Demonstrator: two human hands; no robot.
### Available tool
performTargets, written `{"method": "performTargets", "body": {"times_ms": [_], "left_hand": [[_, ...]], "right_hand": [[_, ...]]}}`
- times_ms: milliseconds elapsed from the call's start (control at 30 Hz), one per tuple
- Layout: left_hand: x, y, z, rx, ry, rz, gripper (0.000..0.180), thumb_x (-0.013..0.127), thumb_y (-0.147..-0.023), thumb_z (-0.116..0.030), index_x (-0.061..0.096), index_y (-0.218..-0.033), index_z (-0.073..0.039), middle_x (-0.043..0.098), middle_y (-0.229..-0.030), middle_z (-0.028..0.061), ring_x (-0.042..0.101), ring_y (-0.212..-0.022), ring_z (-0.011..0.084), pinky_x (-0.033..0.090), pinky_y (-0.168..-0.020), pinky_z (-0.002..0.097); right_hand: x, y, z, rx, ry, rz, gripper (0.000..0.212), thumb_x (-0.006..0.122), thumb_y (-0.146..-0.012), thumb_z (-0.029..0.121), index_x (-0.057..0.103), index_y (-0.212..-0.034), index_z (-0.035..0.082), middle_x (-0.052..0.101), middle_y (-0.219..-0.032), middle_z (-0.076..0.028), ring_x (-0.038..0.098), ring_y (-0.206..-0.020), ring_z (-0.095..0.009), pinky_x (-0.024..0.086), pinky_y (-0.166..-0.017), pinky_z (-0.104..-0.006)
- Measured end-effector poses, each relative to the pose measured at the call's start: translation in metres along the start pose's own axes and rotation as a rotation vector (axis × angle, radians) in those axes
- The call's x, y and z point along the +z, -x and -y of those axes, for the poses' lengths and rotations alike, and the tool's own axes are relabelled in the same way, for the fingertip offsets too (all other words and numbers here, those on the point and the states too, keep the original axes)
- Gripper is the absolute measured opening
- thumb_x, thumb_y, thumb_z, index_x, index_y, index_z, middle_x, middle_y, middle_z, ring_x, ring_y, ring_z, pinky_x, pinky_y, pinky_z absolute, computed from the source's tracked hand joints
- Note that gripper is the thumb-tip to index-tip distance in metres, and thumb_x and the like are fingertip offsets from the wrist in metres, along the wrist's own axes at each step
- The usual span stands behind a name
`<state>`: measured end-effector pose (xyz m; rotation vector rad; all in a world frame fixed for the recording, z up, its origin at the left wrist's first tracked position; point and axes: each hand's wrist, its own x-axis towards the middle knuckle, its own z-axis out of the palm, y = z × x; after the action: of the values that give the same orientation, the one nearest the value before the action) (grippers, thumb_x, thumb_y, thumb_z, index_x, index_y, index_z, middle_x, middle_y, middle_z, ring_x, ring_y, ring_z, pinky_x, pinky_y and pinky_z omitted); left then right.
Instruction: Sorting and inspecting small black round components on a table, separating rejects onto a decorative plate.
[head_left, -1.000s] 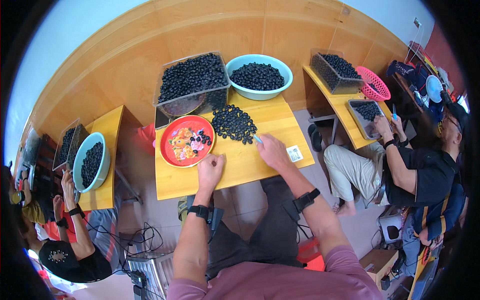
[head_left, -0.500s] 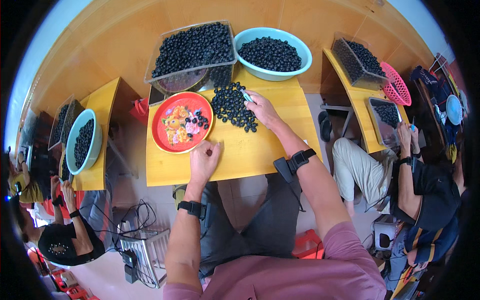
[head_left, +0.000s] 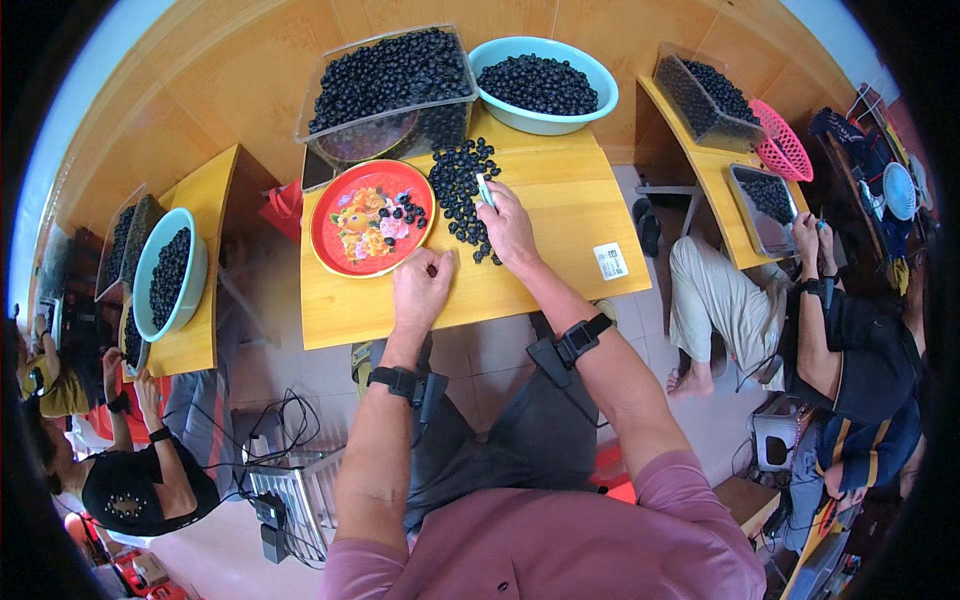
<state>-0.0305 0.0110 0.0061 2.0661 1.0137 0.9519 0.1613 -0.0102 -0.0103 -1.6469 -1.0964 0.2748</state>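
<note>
A pile of small, shiny, round black pieces, like berries or beads, lies on the yellow table. My right hand is at the pile's right edge, closed around a slim pale-green handled tool; its working end is too small to make out. Close to the near rim of a round red tray, my left hand is closed, and what its fingers hold, if anything, is hidden. Several black pieces rest on the tray's flower picture, toward its right side.
Behind the pile stand a clear plastic bin and a light-blue basin, both full of black pieces. A white label sits near the table's right edge. People work at side tables left and right, with a blue basin and a pink basket.
My right hand has come nearer and a little left along the pile, tool still held. My left hand has shifted slightly right. The view has tilted, and the table's white label now shows.
</note>
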Motion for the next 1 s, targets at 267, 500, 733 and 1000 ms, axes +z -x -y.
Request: {"method": "performTargets", "body": {"times_ms": [267, 500, 733, 1000], "left_hand": [[-0.004, 0.002, -0.006, 0.007, -0.001, 0.112, 0.025, 0.077, -0.092, -0.025, 0.073, -0.098, -0.001, 0.066, -0.072, 0.0104, 0.064, -0.064, 0.025, 0.052, -0.063, 0.0384], [0.003, 0.002, -0.013, 0.114, -0.088, 0.154, 0.025, 0.081, -0.087, -0.028, 0.075, -0.101, -0.008, 0.066, -0.079, 0.0069, 0.068, -0.072, 0.0264, 0.054, -0.065, 0.0399], [0.016, 0.0, -0.02, 0.09, -0.171, 0.164, 0.023, 0.082, -0.085, -0.025, 0.075, -0.101, -0.01, 0.068, -0.086, 0.0073, 0.069, -0.077, 0.0267, 0.055, -0.068, 0.0411], [0.024, 0.006, -0.016, 0.123, -0.009, 0.102, 0.02, 0.081, -0.082, -0.006, 0.07, -0.099, -0.004, 0.068, -0.092, 0.0123, 0.068, -0.076, 0.0283, 0.055, -0.071, 0.0405]], "right_hand": [[-0.025, 0.022, 0.011, 0.217, -0.395, -0.249, 0.029, 0.06, -0.1, 0.021, 0.067, -0.112, -0.004, 0.062, -0.109, -0.008, 0.059, -0.09, -0.014, 0.049, -0.087, -0.0286], [-0.053, 0.044, 0.0, 0.228, -0.242, -0.23, 0.025, 0.06, -0.103, 0.022, 0.063, -0.099, -0.002, 0.058, -0.091, -0.005, 0.054, -0.083, -0.014, 0.045, -0.078, -0.0292], [-0.046, 0.042, 0.008, 0.172, -0.184, -0.243, 0.024, 0.062, -0.1, 0.019, 0.06, -0.091, -0.002, 0.056, -0.085, -0.01, 0.055, -0.079, -0.02, 0.045, -0.075, -0.034], [-0.046, 0.039, -0.017, 0.159, -0.161, -0.229, 0.027, 0.063, -0.099, 0.021, 0.058, -0.085, -0.002, 0.057, -0.076, -0.012, 0.057, -0.071, -0.023, 0.046, -0.069, -0.0391]]}}
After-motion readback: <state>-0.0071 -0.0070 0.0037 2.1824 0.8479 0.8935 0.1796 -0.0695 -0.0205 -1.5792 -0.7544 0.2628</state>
